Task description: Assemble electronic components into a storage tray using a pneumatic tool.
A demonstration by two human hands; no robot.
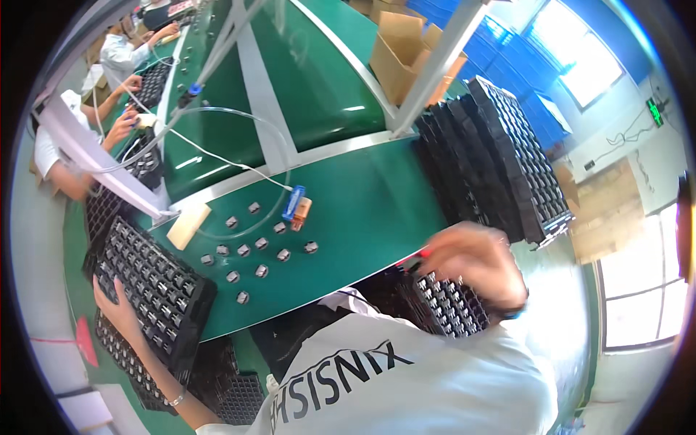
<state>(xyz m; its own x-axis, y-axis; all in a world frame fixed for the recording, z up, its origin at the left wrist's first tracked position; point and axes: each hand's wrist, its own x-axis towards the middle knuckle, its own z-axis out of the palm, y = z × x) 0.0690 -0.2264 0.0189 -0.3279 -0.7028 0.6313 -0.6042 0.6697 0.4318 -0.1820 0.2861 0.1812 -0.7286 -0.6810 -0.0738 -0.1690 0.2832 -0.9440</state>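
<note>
At the left end of the green bench, my left hand [119, 308] grips the outer edge of a black tray [152, 286]. The thumb lies over its rim, with fingers along the side. The tray is tilted and filled with rows of small metallic parts. My right hand [475, 264], smeared by motion, is beyond the bench's front edge on the right. A small red and black item [419, 259] is by its fingertips; whether it is held is unclear. Just below is another filled black tray [453, 304]. Several small round grey parts [262, 271] lie scattered on the bench.
A cream block [188, 225] and a blue and orange-brown item [296, 208] on a white cord lie on the bench. Black trays [493, 159] stand stacked at right. A metal frame post [435, 72] rises before an open carton [399, 54]. Other people work at far left.
</note>
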